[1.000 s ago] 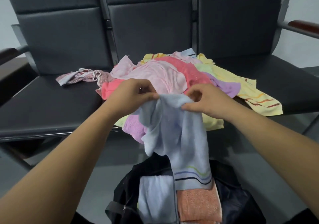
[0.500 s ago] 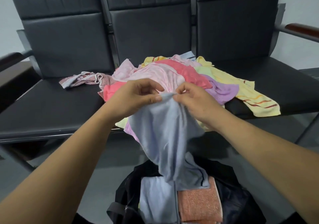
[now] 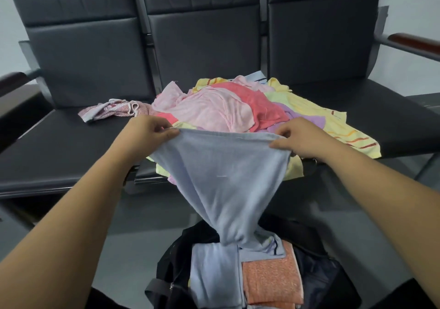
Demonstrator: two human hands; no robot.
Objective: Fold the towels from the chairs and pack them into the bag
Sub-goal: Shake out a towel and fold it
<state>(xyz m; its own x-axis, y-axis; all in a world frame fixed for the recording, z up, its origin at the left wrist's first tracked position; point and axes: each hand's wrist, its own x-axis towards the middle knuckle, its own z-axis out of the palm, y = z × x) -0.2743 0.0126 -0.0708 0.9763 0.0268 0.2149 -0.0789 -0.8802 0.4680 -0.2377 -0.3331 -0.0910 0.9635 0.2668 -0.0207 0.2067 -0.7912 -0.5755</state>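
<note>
The left hand (image 3: 145, 134) and right hand (image 3: 300, 139), together half a second ago, now stand apart. Each pinches a top corner of the blue towel (image 3: 226, 177), stretched taut above the bag (image 3: 171, 261). Folding can begin, though the towel's bunched lower end touches folded towels (image 3: 269, 282) inside the bag. Beyond the bag, the unfolded pile (image 3: 226, 111) lies on the chairs (image 3: 59, 146).

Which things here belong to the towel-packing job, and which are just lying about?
Job: light blue towel, pinched by left hand and right hand; towel pile on the chairs; patterned cloth left of it; black bag holding folded towels.
Lying about: wooden armrest; floor.
</note>
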